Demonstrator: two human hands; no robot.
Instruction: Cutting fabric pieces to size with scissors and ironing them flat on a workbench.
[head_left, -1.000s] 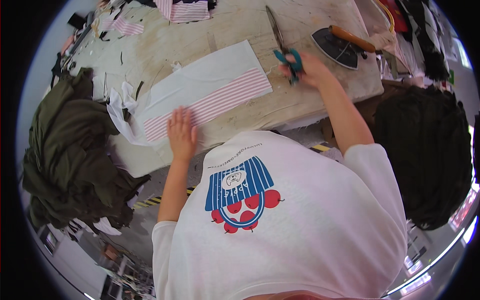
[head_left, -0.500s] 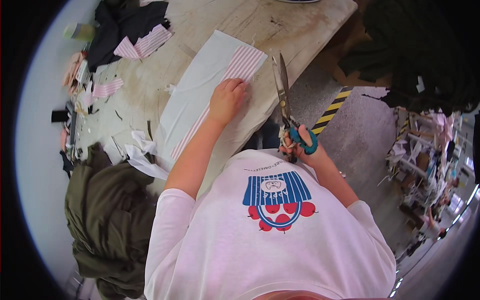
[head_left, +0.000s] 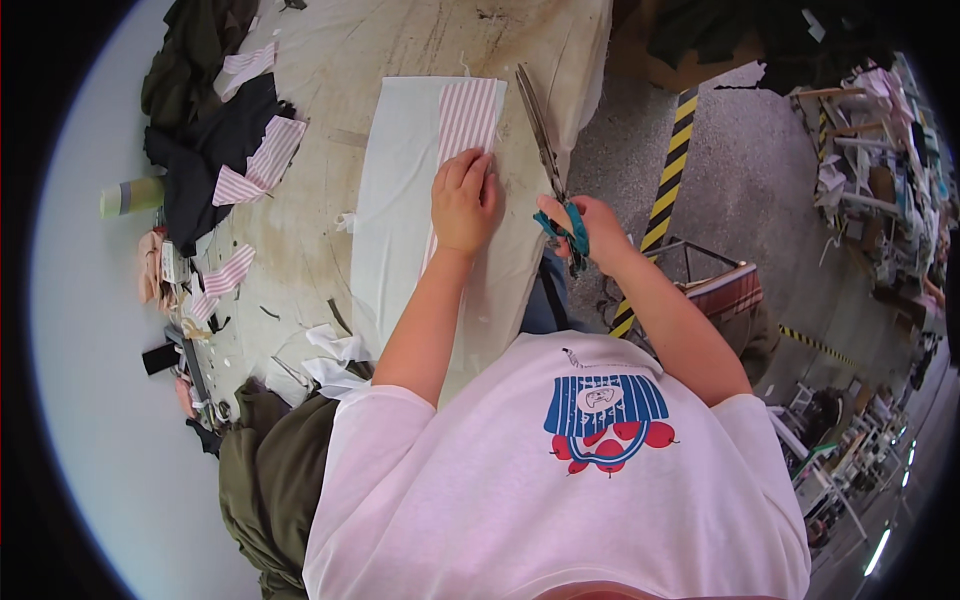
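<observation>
- Left hand (head_left: 464, 205) rests palm-down on the striped cloth (head_left: 468, 115), fingers extended.
- Right hand (head_left: 596, 232) is closed around the scissors (head_left: 548, 153).
- White cloth (head_left: 393, 190) shows beside the striped cloth.

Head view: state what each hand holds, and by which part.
Right hand: the scissors, by their teal handles. Left hand: nothing visibly gripped; it rests on the striped cloth.

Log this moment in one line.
left hand: resting on pink-striped fabric | right hand: holding scissors | nearby: white fabric, worktable
</observation>
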